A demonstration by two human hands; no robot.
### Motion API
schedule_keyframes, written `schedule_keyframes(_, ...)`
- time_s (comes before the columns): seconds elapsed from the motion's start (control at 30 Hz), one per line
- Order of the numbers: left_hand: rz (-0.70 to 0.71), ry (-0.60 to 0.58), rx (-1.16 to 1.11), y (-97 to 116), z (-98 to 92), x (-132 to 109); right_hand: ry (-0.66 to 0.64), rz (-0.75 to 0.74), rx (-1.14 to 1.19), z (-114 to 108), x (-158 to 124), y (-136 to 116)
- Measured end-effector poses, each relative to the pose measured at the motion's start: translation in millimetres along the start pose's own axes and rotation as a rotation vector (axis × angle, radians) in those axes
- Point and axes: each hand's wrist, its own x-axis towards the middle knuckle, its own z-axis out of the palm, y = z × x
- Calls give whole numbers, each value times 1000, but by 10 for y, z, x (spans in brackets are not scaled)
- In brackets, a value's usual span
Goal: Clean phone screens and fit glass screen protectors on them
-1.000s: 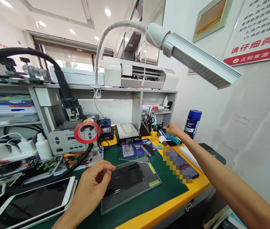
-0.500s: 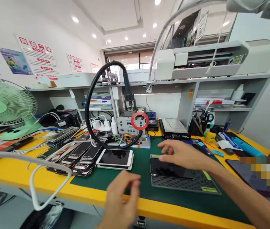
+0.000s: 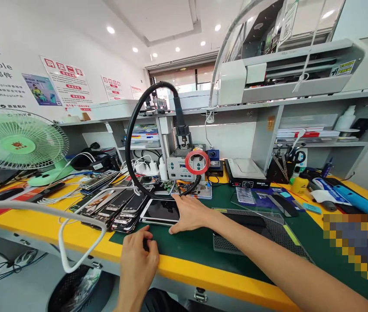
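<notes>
My right hand (image 3: 190,213) is over the right end of a white-framed tablet (image 3: 161,211), fingers at its far edge and thumb spread down by the near corner. Whether it presses on the tablet I cannot tell. Another pale slab lies under the tablet. My left hand (image 3: 141,250) hovers at the bench's front edge, just in front of the tablet, fingers loosely curled with a gap to the thumb and nothing visible in them. A black phone (image 3: 255,222) lies on a grey perforated pad (image 3: 226,246), partly hidden by my right forearm.
Left of the tablet are stacked phone parts and screens (image 3: 128,212). Behind it stand a grey control box (image 3: 177,168) with a black looped hose (image 3: 131,130) and red ring (image 3: 188,162). A white cable (image 3: 60,242) hangs at front left. A green fan (image 3: 21,143) stands far left.
My right hand has moved left from above the black phone to the tablet. My left hand has shifted left along the bench's edge. The view has turned slightly.
</notes>
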Motion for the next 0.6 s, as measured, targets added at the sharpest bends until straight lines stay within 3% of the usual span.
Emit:
schedule_keyframes(0.27,-41,-44,51,-20,-48,9,-42,-14,-45,-47,7,8)
schedule_keyframes(0.6,-115,-349,399,-58,-253,488,-159,-11,-115,-249,-139,167)
